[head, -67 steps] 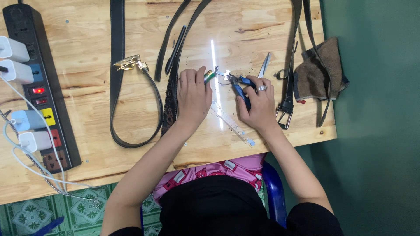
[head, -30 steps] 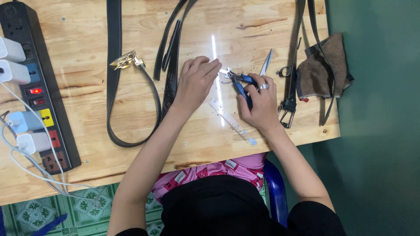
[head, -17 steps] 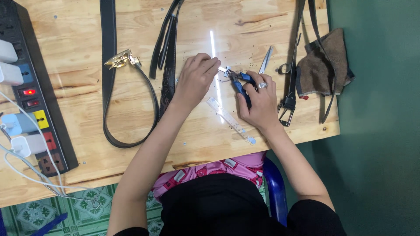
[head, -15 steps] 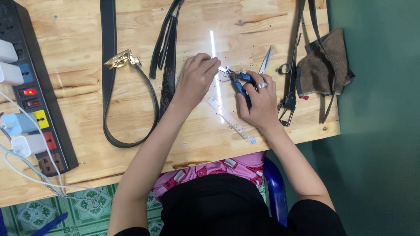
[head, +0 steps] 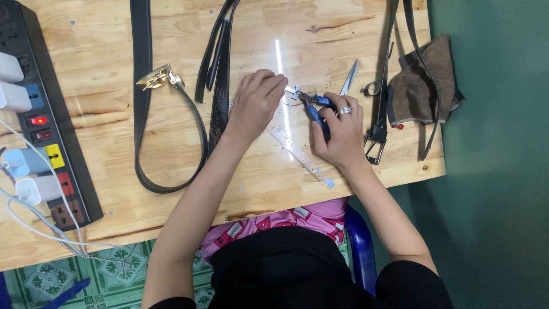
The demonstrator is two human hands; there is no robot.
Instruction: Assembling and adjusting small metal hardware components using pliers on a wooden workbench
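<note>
My right hand (head: 340,131) grips blue-handled pliers (head: 314,105), whose jaws clamp a small metal piece (head: 294,92) on the wooden table (head: 103,68). My left hand (head: 257,103) rests next to it, fingertips pinching at that same small piece. A dark belt strap (head: 220,86) runs under my left wrist. A clear plastic ruler (head: 302,157) lies between my two hands, toward the table's near edge.
A black belt with a gold buckle (head: 155,77) loops at the left. Scissors (head: 349,79) lie beyond my right hand. Another buckled belt (head: 378,123) and a brown cloth pouch (head: 424,80) sit at the right edge. A black power strip (head: 40,126) with chargers lines the left side.
My left hand has slid from the dark strap toward the pliers' jaws and now pinches at the small metal piece. The right hand has kept its hold on the pliers.
</note>
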